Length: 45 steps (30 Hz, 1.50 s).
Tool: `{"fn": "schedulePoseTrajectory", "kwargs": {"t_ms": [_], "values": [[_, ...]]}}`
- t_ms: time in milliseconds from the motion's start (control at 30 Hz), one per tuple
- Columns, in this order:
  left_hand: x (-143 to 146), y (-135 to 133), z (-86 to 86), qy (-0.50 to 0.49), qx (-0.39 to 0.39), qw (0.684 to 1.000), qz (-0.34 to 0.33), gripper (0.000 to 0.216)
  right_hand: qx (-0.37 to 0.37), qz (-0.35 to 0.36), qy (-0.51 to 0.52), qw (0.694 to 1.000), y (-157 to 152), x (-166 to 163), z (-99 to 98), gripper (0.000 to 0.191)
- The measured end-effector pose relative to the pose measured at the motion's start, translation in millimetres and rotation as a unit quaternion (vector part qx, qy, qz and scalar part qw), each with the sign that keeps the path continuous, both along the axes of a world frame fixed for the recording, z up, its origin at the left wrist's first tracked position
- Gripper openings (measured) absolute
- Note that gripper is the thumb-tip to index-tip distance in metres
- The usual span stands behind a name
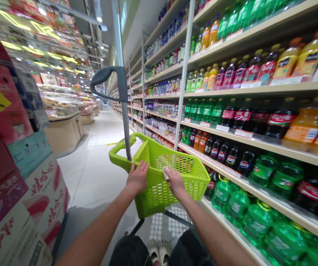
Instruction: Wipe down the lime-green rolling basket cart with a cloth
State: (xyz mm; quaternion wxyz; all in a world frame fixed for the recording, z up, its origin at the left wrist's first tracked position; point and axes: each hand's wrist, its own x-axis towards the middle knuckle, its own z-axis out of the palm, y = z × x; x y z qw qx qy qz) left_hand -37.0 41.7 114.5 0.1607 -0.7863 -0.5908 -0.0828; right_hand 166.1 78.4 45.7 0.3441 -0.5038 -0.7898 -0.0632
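A lime green plastic shopping basket [159, 192] stands in front of me in a shop aisle. A grey pull handle [111, 79] on a metal pole rises from its near left corner. My left hand [137, 178] rests on the basket's near rim, fingers laid over the edge. My right hand [175, 181] is closed on the same rim further right, pinching a small white thing that I cannot make out. The basket looks empty inside.
Long shelves of soft drink bottles [244, 118] run along the right side. Stacked cartons [17, 177] stand close on the left. A tiled aisle floor [98, 147] leads ahead to display counters [65, 129]. My knees and sandals [159, 251] show below.
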Motion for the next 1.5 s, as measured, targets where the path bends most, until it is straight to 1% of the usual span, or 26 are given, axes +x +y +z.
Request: {"fn": "schedulePoseTrajectory", "kwargs": {"t_ms": [67, 133, 200, 233, 300, 367, 400, 433, 467, 500, 567, 633, 700, 733, 767, 867, 933, 967, 1033, 1067, 1133, 1200, 1267, 1333, 1433, 1500], "values": [[-12, -4, 2.0, -0.002, 0.026, 1.000, 0.016, 0.063, -0.017, -0.050, -0.010, 0.999, -3, 37, -6.8, 0.048], [-19, -8, 3.2, -0.006, 0.037, 0.999, 0.021, 0.064, -0.021, -0.148, 0.009, 0.989, -7, 83, -16.2, 0.047], [-20, -12, 3.8, -0.011, 0.034, 0.999, 0.023, 0.064, -0.016, -0.205, 0.027, 0.978, -10, 108, -23.0, 0.046], [-19, -13, 3.9, -0.015, 0.032, 0.999, 0.027, 0.065, -0.012, -0.216, 0.034, 0.976, -12, 108, -24.5, 0.046], [-17, -15, 4.1, -0.014, 0.031, 0.999, 0.029, 0.067, 0.001, -0.195, 0.044, 0.980, -13, 81, -23.3, 0.046], [-16, -16, 4.2, -0.008, 0.034, 0.999, 0.025, 0.067, 0.021, -0.103, 0.038, 0.994, -13, 39, -18.0, 0.050], [-17, -16, 4.1, -0.004, 0.036, 0.999, 0.022, 0.067, 0.023, -0.078, 0.031, 0.996, -13, 21, -14.8, 0.053], [-18, -16, 4.0, -0.001, 0.040, 0.999, 0.019, 0.066, 0.022, -0.053, 0.023, 0.998, -13, 10, -12.0, 0.055], [-19, -17, 3.7, 0.002, 0.044, 0.999, 0.015, 0.065, 0.016, -0.038, 0.015, 0.999, -14, 8, -9.9, 0.056], [-20, -17, 3.3, 0.004, 0.049, 0.999, 0.014, 0.064, 0.004, -0.038, 0.009, 0.999, -15, 14, -9.0, 0.056], [-21, -18, 2.3, 0.003, 0.056, 0.998, 0.017, 0.063, -0.028, -0.077, 0.005, 0.997, -19, 47, -10.6, 0.052], [-20, -19, 1.1, 0.000, 0.058, 0.998, 0.024, 0.063, -0.050, -0.161, 0.017, 0.985, -24, 85, -14.6, 0.049], [-16, -19, 0.2, -0.003, 0.056, 0.998, 0.031, 0.065, -0.048, -0.222, 0.031, 0.973, -28, 102, -17.6, 0.048], [-14, -18, -0.1, -0.005, 0.054, 0.998, 0.035, 0.066, -0.038, -0.225, 0.035, 0.973, -30, 97, -18.1, 0.048], [-12, -18, -0.2, -0.007, 0.051, 0.998, 0.038, 0.067, -0.026, -0.211, 0.035, 0.976, -30, 85, -17.8, 0.048], [-9, -18, 0.1, -0.010, 0.040, 0.998, 0.040, 0.069, 0.011, -0.123, 0.021, 0.992, -29, 26, -12.9, 0.053], [-12, -20, 1.4, -0.009, 0.035, 0.999, 0.025, 0.068, 0.025, -0.073, 0.012, 0.997, -30, 1, -10.0, 0.057], [-15, -22, 2.6, -0.012, 0.040, 0.999, 0.015, 0.066, 0.027, -0.057, 0.009, 0.998, -30, -1, -10.0, 0.057], [-27, -25, 6.1, -0.033, 0.076, 0.997, 0.009, 0.060, 0.025, -0.049, 0.011, 0.998, -32, 13, -13.3, 0.055], [-33, -27, 8.5, -0.055, 0.108, 0.992, 0.025, 0.057, 0.022, -0.058, 0.016, 0.998, -32, 25, -15.8, 0.053], [-48, -27, 14.0, -0.108, 0.168, 0.975, 0.096, 0.056, 0.023, -0.091, 0.049, 0.994, -32, 43, -20.0, 0.051], [-60, -24, 19.3, -0.123, 0.164, 0.968, 0.143, 0.059, 0.024, -0.100, 0.078, 0.992, -30, 37, -19.5, 0.049], [-68, -20, 23.1, -0.092, 0.109, 0.980, 0.135, 0.065, 0.025, -0.060, 0.088, 0.994, -29, 5, -12.6, 0.050], [-70, -17, 25.1, -0.055, 0.066, 0.990, 0.116, 0.068, 0.034, 0.012, 0.087, 0.996, -27, -45, 0.6, 0.053], [-70, -18, 25.6, -0.035, 0.051, 0.990, 0.125, 0.071, 0.067, 0.080, 0.115, 0.988, -25, -114, 27.4, 0.055], [-71, -22, 25.6, -0.024, 0.046, 0.991, 0.127, 0.072, 0.093, 0.132, 0.114, 0.980, -24, -141, 43.4, 0.051]]}}
